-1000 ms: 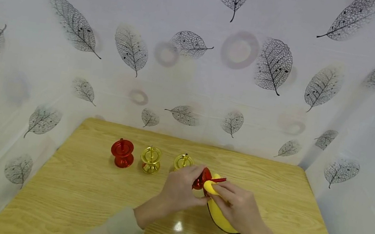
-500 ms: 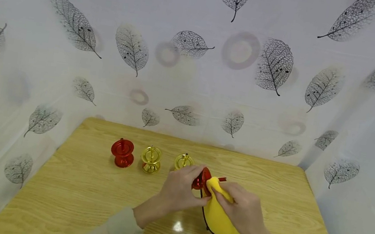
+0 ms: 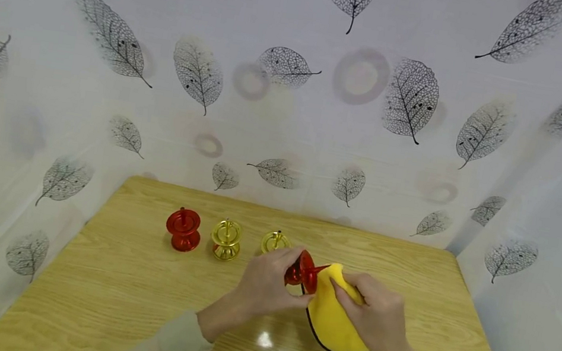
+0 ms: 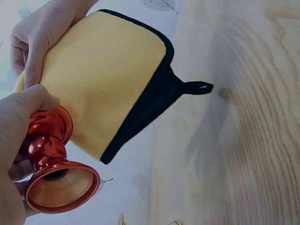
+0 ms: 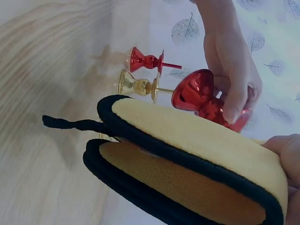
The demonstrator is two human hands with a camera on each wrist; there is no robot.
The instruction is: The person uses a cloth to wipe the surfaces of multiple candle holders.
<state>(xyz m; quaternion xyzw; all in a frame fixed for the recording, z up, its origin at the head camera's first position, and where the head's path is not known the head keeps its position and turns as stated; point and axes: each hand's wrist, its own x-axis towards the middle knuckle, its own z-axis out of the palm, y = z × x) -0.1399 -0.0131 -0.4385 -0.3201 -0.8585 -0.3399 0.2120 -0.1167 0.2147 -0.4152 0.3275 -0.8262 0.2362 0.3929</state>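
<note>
A shiny red candle holder [image 3: 303, 271] is tipped sideways over the table, its spike pointing right. My left hand [image 3: 269, 279] grips it round the stem, and the hollow base shows in the left wrist view [image 4: 63, 187]. In my right hand [image 3: 377, 312], thumb and fingers pinch a folded yellow cloth [image 3: 335, 324] with black edging and a hanging loop [image 4: 198, 87]. The pinched part of the cloth sits at the end of the spike and hides its tip. Below the hand the rest of the cloth hangs down.
A red candle holder [image 3: 184, 238] and two gold candle holders [image 3: 225, 241] [image 3: 276, 241] stand upright in a row at the back of the wooden table [image 3: 123, 297]. A leaf-print curtain [image 3: 288, 122] surrounds the table's back and sides.
My right hand has drawn the cloth from the dish of the candle holder outward along the spike, to the right. The left hand keeps its grip, with the holder turned slightly.
</note>
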